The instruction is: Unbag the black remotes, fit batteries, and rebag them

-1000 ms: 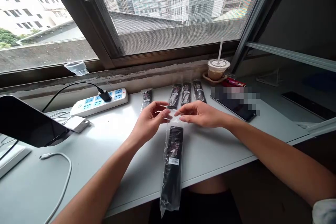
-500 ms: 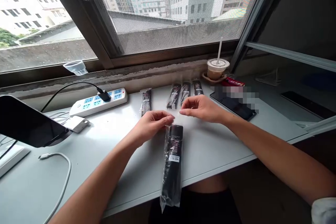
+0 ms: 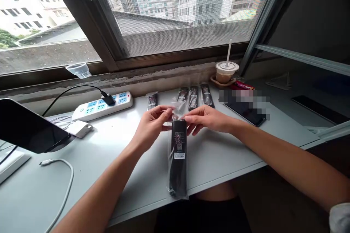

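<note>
A long black package [image 3: 179, 171] with a white barcode label lies inside a clear plastic bag [image 3: 180, 107], its lower end at the table's front edge. My left hand [image 3: 155, 123] pinches the bag's upper left side between thumb and fingers. On the other side, my right hand [image 3: 203, 119] is closed on the bag's upper right part, just above the black package's top end. Beyond my hands lie more bagged black packages: one [image 3: 152, 100] on the left and three together, among them a middle one [image 3: 193, 98] and a right one [image 3: 207, 95].
At the left are a power strip [image 3: 102, 106], a white charger [image 3: 80, 129], a white cable [image 3: 69, 185] and a propped dark screen [image 3: 30, 127]. A lidded drink cup [image 3: 226, 72] stands back right, near a dark tablet [image 3: 246, 111]. A metal rail [image 3: 303, 58] crosses the right.
The bagged black package has shifted up the table, away from me. Both hands now grip the bag's upper end, which stands up between them; earlier my right hand was apart from the package.
</note>
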Demonstrator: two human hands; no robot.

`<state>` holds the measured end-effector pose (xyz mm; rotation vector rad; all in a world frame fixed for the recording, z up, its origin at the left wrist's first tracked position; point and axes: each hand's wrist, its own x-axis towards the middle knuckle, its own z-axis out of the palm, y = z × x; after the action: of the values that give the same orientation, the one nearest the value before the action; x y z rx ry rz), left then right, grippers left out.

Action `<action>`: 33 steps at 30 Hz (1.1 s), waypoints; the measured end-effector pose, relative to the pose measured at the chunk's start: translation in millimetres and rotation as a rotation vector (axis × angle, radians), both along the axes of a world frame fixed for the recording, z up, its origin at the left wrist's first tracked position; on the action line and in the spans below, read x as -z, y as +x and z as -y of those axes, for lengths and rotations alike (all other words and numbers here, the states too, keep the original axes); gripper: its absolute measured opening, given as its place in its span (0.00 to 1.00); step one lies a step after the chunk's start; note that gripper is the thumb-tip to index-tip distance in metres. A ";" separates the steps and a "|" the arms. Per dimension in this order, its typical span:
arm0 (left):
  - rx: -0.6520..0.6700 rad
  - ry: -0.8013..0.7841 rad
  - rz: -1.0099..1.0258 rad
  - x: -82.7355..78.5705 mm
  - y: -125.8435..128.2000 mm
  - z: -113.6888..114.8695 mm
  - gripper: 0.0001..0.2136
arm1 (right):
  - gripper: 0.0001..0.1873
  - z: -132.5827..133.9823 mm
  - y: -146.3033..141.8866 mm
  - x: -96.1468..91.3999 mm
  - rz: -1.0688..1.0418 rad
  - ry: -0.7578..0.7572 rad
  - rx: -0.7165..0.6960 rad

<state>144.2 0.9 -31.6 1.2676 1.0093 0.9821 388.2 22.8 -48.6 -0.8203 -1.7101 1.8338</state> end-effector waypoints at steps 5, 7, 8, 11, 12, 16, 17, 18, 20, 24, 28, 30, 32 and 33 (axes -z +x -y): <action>-0.023 -0.030 0.031 1.8 -0.1 -1.9 0.22 | 0.26 1.2 -3.0 1.1 -0.036 -0.002 0.059; 0.021 -0.061 0.028 2.0 -1.4 -3.4 0.24 | 0.26 2.0 -4.0 0.9 -0.055 -0.007 0.103; 0.057 -0.073 0.026 2.1 -2.5 -4.1 0.23 | 0.26 2.2 -4.2 1.0 -0.063 -0.010 0.131; 0.146 -0.071 0.025 3.0 -6.8 -5.8 0.16 | 0.24 0.9 -4.2 2.6 -0.086 -0.013 0.206; 0.163 -0.058 0.029 3.5 -8.3 -6.2 0.14 | 0.23 0.1 -4.2 3.4 -0.096 -0.006 0.217; 0.217 -0.001 0.069 3.7 -11.9 -6.8 0.08 | 0.13 -1.9 -5.1 4.6 -0.133 0.060 0.250; 0.236 -0.008 0.087 3.0 -11.7 -6.6 0.07 | 0.11 -1.9 -5.3 3.8 -0.134 0.075 0.264; 0.262 -0.026 0.105 2.2 -11.0 -6.1 0.08 | 0.09 -1.8 -5.3 2.6 -0.131 0.089 0.282; 0.311 -0.079 0.117 0.6 -7.9 -4.3 0.11 | 0.08 -1.2 -4.9 -0.2 -0.116 0.112 0.312; 0.275 -0.079 -0.003 0.2 1.1 1.9 0.14 | 0.09 0.1 -3.2 -3.6 -0.111 0.147 0.303; 0.203 -0.012 -0.096 -1.9 1.1 -0.1 0.18 | 0.11 -0.4 -2.4 -4.6 -0.135 0.139 0.283; 0.126 0.023 -0.122 -5.9 -4.7 -9.6 0.20 | 0.12 -1.7 -1.9 -5.6 -0.131 0.134 0.321; 0.012 0.063 -0.185 -10.2 -11.8 -26.3 0.22 | 0.13 -3.4 -0.9 -6.4 -0.110 0.146 0.364; -0.042 0.078 -0.246 -11.8 -14.8 -37.3 0.23 | 0.13 -4.2 -0.3 -6.3 -0.094 0.158 0.374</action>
<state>129.5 38.2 -19.8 1.4626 1.2002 0.9193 388.0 27.0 -42.4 -0.9018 -1.5014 1.4457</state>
